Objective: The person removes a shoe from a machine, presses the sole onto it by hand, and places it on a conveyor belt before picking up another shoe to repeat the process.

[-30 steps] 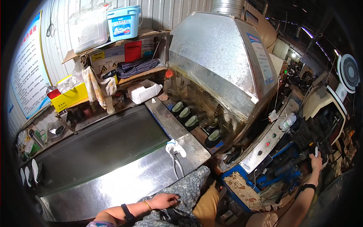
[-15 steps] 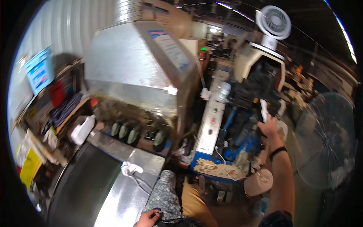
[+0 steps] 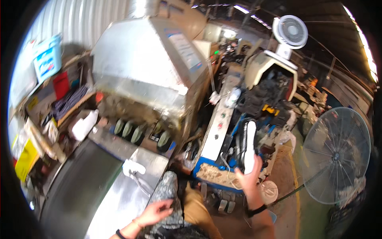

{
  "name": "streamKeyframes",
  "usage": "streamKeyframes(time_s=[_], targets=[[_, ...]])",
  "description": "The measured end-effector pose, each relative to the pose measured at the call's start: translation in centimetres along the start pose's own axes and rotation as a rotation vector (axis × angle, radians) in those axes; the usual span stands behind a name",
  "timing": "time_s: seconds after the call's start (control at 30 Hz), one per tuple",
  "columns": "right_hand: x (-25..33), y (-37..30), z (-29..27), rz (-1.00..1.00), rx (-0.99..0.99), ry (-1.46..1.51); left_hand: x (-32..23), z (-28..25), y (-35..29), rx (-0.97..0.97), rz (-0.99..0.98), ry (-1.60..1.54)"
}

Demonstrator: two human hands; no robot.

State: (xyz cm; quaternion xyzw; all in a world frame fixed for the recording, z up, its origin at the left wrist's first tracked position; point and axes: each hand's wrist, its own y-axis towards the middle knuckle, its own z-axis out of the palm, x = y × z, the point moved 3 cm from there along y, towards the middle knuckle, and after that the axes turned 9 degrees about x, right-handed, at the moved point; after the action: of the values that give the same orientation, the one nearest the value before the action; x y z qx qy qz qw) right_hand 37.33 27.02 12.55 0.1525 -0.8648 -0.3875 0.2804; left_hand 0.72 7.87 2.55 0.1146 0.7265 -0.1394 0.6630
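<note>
A black shoe with a white sole (image 3: 249,139) is in my right hand (image 3: 250,175), its fingers closed round the near end. The shoe stands tilted above the blue-framed machine (image 3: 215,177), with its sole toward the right. My left hand (image 3: 156,211) hovers over my lap near the patterned grey cloth (image 3: 165,193). Its fingers are loosely apart and hold nothing. Left of my lap, a small white object with a grey cord (image 3: 133,168) lies on the shiny metal plate beside a dark belt (image 3: 83,175).
A metal hood (image 3: 127,59) rises behind a row of several dark-green rounded pieces (image 3: 137,134). At the right stands a large floor fan (image 3: 336,155). A white fan (image 3: 292,32) tops the cream machine housing (image 3: 256,69). A white jug (image 3: 84,125) sits at left.
My right hand has come back toward me and left from the far part of the machine, and the shoe now shows clearly in it. My left hand has risen and its fingers have loosened.
</note>
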Motion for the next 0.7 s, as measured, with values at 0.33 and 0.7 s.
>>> streamKeyframes(time_s=[0.33, 0.7], targets=[[17.2, -17.6, 7.3, 0.048, 1.188, 0.900, 1.0, -4.4, 3.5, -0.421, 0.026, -0.326], [21.1, -13.0, 18.2, 0.235, 1.224, 1.210, 3.7, -3.0, 2.0, -0.415, 0.105, -0.160]])
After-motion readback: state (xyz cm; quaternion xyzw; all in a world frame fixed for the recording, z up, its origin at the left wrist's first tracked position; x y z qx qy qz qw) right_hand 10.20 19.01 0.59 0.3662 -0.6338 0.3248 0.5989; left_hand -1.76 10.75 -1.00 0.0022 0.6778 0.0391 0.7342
